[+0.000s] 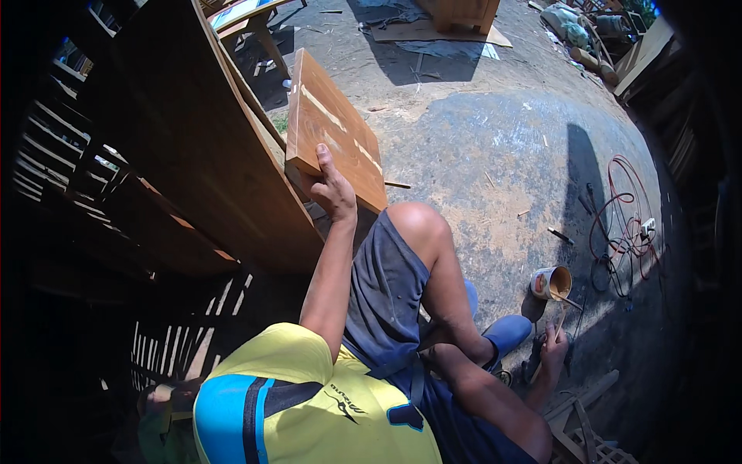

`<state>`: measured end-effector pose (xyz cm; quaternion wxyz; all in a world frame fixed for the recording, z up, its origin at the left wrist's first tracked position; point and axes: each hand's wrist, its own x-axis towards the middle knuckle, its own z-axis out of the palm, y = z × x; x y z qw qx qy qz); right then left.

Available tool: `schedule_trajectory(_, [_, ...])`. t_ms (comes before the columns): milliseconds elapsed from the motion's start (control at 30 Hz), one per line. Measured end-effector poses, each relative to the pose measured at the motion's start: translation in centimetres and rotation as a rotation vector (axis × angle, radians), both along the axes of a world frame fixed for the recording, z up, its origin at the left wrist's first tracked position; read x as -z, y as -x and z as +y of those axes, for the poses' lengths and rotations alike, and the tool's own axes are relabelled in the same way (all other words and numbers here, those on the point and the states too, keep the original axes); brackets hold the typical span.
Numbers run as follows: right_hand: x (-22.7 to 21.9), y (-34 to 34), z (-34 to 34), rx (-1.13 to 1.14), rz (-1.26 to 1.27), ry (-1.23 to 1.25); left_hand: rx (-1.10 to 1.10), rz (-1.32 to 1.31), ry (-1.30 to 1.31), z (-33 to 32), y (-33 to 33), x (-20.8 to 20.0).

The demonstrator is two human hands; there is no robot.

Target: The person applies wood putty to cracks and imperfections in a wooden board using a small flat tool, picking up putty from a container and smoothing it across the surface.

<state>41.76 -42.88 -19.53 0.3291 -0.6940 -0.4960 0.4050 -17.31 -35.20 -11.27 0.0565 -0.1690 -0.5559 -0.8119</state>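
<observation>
the brown rectangular wooden board [336,127] is well left of the white cylindrical can [542,285], its edge grasped by the left hand [334,190]. just below the can, the right hand [553,350] pinches a thin wooden stick [560,317], seemingly to load tan paste [560,280]; a steady lift seems needed next.

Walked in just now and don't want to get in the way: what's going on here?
A person with bent knees steadies a wooden panel with the left hand, thumb on its near edge. Pale streaks mark the panel's face. The right hand, low at the other side, appears to hold a thin stick beside an open tub with brownish contents.
</observation>
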Motion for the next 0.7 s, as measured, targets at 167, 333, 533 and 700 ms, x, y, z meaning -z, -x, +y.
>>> schedule_trajectory(167, [0.1, 0.3, -0.5, 0.082, 0.013, 0.059, -0.009, 0.023, 0.042, -0.9, 1.7, 0.2])
schedule_trajectory(333, [-0.2, -0.4, -0.3, 0.027, -0.031, 0.054, -0.075, -0.111, 0.151, -1.3, 1.5, -0.3])
schedule_trajectory(533, [-4.7, 4.0, 1.2, -0.055, -0.036, 0.037, -0.062, -0.075, 0.045, -1.1, 2.2, 0.6])
schedule_trajectory(700, [-12.1, 9.4, 2.0, -0.252, 0.006, 0.041, 0.196, -0.297, 0.11, -2.6, 2.4, 2.7])
